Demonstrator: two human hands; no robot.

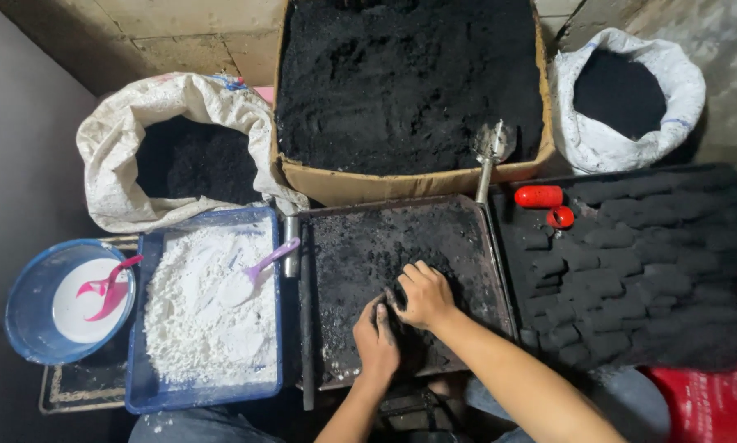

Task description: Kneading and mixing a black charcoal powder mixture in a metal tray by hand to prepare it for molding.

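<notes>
best done by gathering the black paste near the front of the dark metal tray and squeezing evenly from both sides. left hand laid flat, fingers curled, pressing in; right hand cupped over, fingertips bent down, forearm slanting in from lower right. finished black blocks rowed to the right.

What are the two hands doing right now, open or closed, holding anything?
Left hand: fingers together, pressed on the black powder in the metal tray; grip cannot be told.
Right hand: curled over the same powder; grip cannot be told.
</notes>
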